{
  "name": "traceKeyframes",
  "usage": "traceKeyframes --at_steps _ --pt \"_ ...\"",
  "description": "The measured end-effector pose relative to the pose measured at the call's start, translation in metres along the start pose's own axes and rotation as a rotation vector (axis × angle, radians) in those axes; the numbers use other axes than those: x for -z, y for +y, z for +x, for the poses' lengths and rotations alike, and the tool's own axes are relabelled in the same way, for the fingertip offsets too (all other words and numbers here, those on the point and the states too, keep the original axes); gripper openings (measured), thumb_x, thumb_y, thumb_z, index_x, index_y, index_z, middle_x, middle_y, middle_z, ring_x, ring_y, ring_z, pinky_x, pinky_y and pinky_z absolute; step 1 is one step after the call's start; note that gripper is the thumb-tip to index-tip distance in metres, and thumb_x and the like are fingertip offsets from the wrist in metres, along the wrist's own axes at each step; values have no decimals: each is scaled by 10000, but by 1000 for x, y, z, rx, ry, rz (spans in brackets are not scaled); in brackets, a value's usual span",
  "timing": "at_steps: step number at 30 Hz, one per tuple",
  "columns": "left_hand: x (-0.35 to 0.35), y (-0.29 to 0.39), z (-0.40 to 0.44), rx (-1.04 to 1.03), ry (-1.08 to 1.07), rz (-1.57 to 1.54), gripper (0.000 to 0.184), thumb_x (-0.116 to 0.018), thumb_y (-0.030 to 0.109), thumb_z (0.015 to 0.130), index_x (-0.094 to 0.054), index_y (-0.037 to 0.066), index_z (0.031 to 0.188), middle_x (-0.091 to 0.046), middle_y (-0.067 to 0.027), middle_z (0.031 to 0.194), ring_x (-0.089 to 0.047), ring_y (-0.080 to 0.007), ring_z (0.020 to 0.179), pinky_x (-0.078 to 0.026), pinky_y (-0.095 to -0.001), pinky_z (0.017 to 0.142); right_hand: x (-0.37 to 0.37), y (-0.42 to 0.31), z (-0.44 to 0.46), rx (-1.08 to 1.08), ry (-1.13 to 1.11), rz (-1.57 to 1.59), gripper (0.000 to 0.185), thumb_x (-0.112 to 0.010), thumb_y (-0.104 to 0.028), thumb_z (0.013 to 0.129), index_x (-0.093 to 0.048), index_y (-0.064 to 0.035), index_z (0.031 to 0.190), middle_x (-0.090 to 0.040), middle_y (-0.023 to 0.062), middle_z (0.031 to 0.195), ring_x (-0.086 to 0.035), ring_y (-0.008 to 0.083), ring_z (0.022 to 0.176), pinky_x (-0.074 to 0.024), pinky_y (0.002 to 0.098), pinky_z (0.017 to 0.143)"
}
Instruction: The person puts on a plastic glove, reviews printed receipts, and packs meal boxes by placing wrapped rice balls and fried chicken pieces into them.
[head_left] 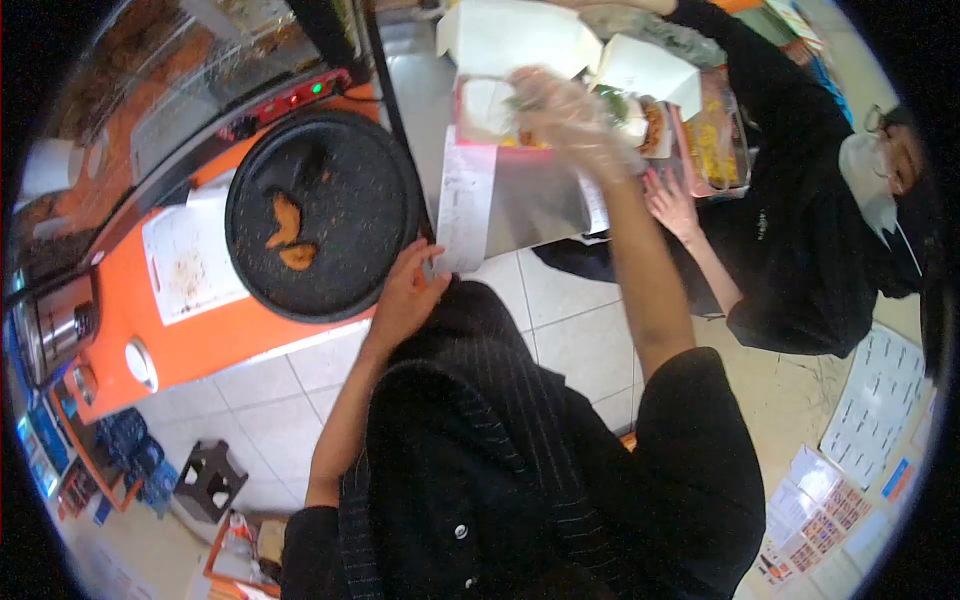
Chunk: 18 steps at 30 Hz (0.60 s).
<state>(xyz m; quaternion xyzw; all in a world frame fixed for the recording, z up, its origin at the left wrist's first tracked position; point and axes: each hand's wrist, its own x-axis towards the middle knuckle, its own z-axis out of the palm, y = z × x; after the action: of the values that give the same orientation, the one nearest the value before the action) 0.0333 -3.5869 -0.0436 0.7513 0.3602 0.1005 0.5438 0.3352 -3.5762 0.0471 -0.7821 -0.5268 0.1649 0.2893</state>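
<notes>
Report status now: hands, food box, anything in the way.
Right hand gloved, blurred over open food box, grip unclear. Left hand bare, open, beside black tray. Co-worker's hand near the box, might crowd.

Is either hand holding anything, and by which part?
Left hand: nothing visibly held, it rests beside the black tray. Right hand: blurred over the open box; any hold cannot be told.

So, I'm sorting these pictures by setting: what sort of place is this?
Probably a takeaway kitchen: browned food pieces lie on a round black tray, open white food boxes stand on a metal counter, and the right hand wears a clear glove.
</notes>
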Motion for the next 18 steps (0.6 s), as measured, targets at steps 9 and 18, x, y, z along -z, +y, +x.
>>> traceKeyframes --at_steps 9,18 --pt "-18 4 5 103 -85 -134 395 -643 193 806 -536 53 1160 -481 -184 1228 -501 -300 1105 -425 -344 890 -2 2 -9 264 105 -200 463 -580 -197 807 -493 -126 1256 -653 48 985 -631 143 775 -487 275 616" --pt "-48 -9 -4 124 -191 -335 493 -642 216 826 -466 61 1260 -458 -184 1256 -501 -282 1111 -463 -315 829 17 31 110 -416 180 1461 246 -549 -185 879 -516 -9 1048 -590 121 833 -478 149 551 -411 263 482"
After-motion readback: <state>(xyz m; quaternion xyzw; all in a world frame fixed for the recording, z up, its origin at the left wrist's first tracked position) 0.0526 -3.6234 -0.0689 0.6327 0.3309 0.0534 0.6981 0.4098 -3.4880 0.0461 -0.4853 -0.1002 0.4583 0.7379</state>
